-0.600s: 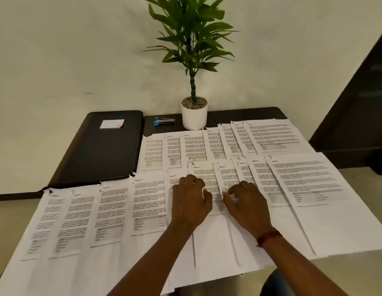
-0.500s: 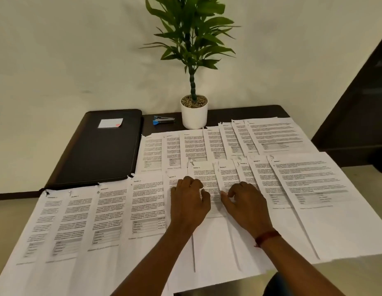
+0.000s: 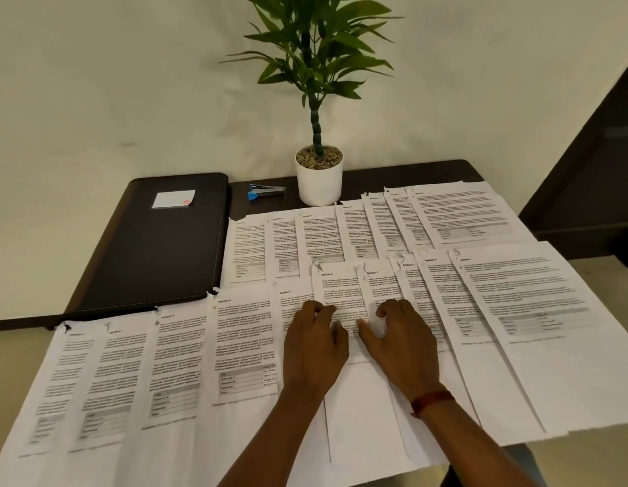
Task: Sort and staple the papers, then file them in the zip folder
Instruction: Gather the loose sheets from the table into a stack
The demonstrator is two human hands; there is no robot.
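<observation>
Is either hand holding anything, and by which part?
Nothing is lifted: left hand and right hand rest fingertips on the middle sheets; whether the right thumb pinches an edge is unclear.

A dark worktop [image 3: 411,174] fills the middle of the frame. At its left lies a black zip folder [image 3: 158,247], flat. Near the far edge are a stapler [image 3: 267,191] and, just right of it, a white plant pot [image 3: 319,181]. Printed papers [image 3: 516,311] overlap in fanned rows over the centre, right and bottom, overhanging the near edge.
</observation>
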